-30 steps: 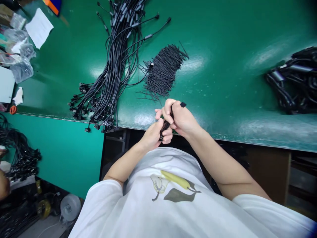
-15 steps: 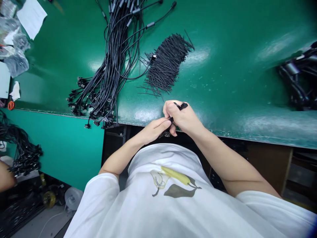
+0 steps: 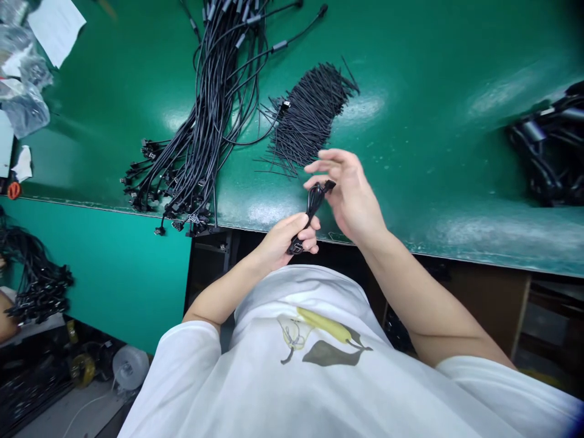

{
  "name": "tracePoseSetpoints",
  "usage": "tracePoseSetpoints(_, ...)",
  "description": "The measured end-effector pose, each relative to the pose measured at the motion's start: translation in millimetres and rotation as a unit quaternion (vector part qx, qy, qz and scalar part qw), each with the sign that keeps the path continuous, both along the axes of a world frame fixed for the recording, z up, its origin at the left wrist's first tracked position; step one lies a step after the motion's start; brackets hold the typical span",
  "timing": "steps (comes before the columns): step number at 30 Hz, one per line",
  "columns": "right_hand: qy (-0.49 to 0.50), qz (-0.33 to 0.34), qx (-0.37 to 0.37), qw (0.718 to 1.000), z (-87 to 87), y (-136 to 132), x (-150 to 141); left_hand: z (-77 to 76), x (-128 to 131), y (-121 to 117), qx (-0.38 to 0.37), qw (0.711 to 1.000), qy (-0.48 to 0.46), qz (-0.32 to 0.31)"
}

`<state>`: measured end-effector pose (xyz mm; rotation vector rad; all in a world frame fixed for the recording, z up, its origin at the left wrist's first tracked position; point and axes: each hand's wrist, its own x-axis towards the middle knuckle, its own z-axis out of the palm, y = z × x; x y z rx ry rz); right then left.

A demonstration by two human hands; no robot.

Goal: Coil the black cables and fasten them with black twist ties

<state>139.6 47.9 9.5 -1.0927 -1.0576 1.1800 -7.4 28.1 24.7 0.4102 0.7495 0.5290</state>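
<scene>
My left hand (image 3: 287, 238) is closed around a folded black cable (image 3: 314, 204) just in front of the table edge. The cable's looped strands and a black plug stick out above the fist, and a connector with a metal face shows below it. Beside the cable's upper end, my right hand (image 3: 353, 198) is raised with its fingers apart, and I see nothing gripped in it. Past its fingertips lies a pile of short black ties (image 3: 310, 112) on the green table (image 3: 424, 134).
Left of the ties lies a large bundle of black cables (image 3: 210, 115), its plugs near the edge. More coiled cables (image 3: 552, 143) sit at the far right. Papers (image 3: 57, 30) and plastic bags (image 3: 27, 109) are at the upper left. Another person's arm (image 3: 6, 316) shows at the left.
My right hand has let go of the cable, opened and moved up and right. The folded cable now shows in my left hand, which has shifted slightly.
</scene>
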Motion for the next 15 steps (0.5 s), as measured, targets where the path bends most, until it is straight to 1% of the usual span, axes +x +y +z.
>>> tracePoseSetpoints(1,-0.034,-0.005,0.020,0.999,2.1,-2.0,1.0,1.2,-0.7,-0.4,0.005,1.000,0.001,0.005)
tracePoseSetpoints(3,-0.091,0.002,0.037,0.995,5.7,-6.6,1.0,2.5,-1.2,-0.8,0.006,1.000,0.007,0.011)
tracePoseSetpoints(5,-0.114,0.009,0.035,0.993,6.7,-10.5,-0.8,2.6,-0.9,-1.0,0.003,1.000,0.015,0.014)
tracePoseSetpoints(7,-0.113,0.009,0.025,0.993,4.6,-12.3,-3.0,1.8,-0.4,-1.1,0.003,1.000,0.026,0.015)
tracePoseSetpoints(9,-0.087,0.016,0.007,0.996,1.0,-11.8,-4.5,0.7,-0.1,-1.4,0.007,0.999,0.034,0.012)
tracePoseSetpoints(11,-0.029,0.031,-0.022,0.999,-1.8,-9.9,-5.7,-0.5,0.0,-2.1,0.013,0.999,0.033,-0.003)
tracePoseSetpoints(15,0.084,0.046,-0.070,0.993,1.0,-8.4,-9.4,-3.7,-0.5,-4.9,0.031,0.999,-0.001,-0.035)
